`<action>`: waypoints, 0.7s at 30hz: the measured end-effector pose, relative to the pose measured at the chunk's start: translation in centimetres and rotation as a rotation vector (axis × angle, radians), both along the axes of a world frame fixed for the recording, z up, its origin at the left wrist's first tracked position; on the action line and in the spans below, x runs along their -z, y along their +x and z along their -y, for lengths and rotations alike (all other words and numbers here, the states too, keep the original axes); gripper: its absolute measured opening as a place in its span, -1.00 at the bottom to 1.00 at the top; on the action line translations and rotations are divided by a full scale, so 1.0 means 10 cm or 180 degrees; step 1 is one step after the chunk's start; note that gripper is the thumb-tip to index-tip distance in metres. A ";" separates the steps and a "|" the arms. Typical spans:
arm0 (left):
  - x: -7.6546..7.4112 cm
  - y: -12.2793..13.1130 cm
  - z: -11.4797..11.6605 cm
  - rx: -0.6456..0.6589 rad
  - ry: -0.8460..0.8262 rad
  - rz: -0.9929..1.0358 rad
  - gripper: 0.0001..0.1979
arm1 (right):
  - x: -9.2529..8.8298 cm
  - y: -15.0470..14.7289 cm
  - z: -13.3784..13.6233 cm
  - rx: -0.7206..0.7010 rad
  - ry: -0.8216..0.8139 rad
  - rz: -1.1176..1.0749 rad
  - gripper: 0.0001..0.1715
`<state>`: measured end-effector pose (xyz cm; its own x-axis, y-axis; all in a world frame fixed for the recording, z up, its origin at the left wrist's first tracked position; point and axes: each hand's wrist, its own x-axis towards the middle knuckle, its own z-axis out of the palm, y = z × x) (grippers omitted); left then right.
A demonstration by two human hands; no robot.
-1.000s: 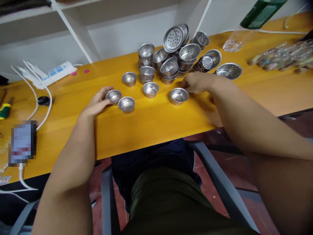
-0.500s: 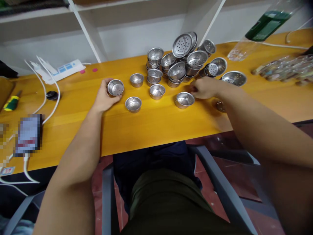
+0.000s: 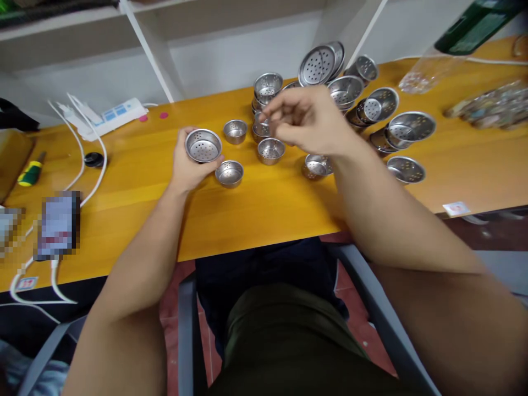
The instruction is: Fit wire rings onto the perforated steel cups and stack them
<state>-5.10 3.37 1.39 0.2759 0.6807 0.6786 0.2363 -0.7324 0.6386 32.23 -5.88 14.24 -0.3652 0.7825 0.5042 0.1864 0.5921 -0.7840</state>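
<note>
My left hand (image 3: 192,165) is closed around a perforated metal cup (image 3: 203,146), its open top turned toward me and its thumb at the lower right rim. Two small perforated cups stand just right of that hand: a front cup (image 3: 229,174) and a back cup (image 3: 235,132). My right hand (image 3: 303,118) hovers over the middle of the table, fingers loosely curled, with thumb and index finger apart and nothing visible between them. It hides part of the stacked cups. Beneath it are a single cup (image 3: 271,151) and another cup (image 3: 317,165), partly covered by my wrist.
Stacked perforated cups (image 3: 268,87) and a leaning one (image 3: 317,66) stand at the back. More lie tipped at right, including a large cup (image 3: 411,130). A bottle (image 3: 449,49), wrapped packets (image 3: 490,110), power strip (image 3: 113,118), phone (image 3: 58,223) and screwdriver (image 3: 31,171) lie around.
My right hand has risen from the table beside a cup and moved left, over the cups. My left hand still holds its cup, now slightly nearer the camera. The view has shifted a little.
</note>
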 end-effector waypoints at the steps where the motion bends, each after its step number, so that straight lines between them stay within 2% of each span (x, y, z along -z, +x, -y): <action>1: 0.02 0.04 0.02 0.0074 -0.0009 0.0110 0.12 | 0.04 -0.16 -0.05 -0.0102 -0.0051 -0.0085 -0.80; 2: 0.04 0.09 0.04 0.0107 -0.0011 0.0201 0.14 | 0.09 -0.31 -0.07 -0.0193 -0.0084 -0.0192 -0.79; 4: 0.07 0.17 0.07 0.0089 -0.0067 0.0264 0.19 | 0.21 -0.52 -0.08 -0.0251 -0.0250 -0.0325 -0.54; 6: 0.08 0.24 0.12 0.0122 -0.0189 0.0271 0.22 | 0.36 -0.63 -0.08 -0.0205 -0.0375 -0.0418 -0.31; 8: 0.09 0.30 0.16 0.0210 -0.0309 0.0269 0.18 | 0.49 -0.65 -0.11 -0.0096 -0.0417 -0.0475 -0.21; 11: 0.07 0.37 0.25 0.0230 -0.0359 0.0149 0.04 | 0.61 -0.58 -0.20 0.0274 -0.0427 -0.0453 -0.22; 15: 0.01 0.38 0.33 0.0107 -0.0244 -0.0168 0.03 | 0.57 -0.52 -0.21 0.0844 -0.0469 -0.0030 -0.32; 18: -0.05 0.36 0.37 -0.0178 -0.0370 -0.0359 0.12 | 0.52 -0.55 -0.17 0.0997 -0.0383 0.0113 -0.32; 21: -0.13 0.35 0.41 -0.0260 -0.0378 -0.0441 0.08 | 0.52 -0.60 -0.12 0.1010 -0.0261 0.0080 -0.37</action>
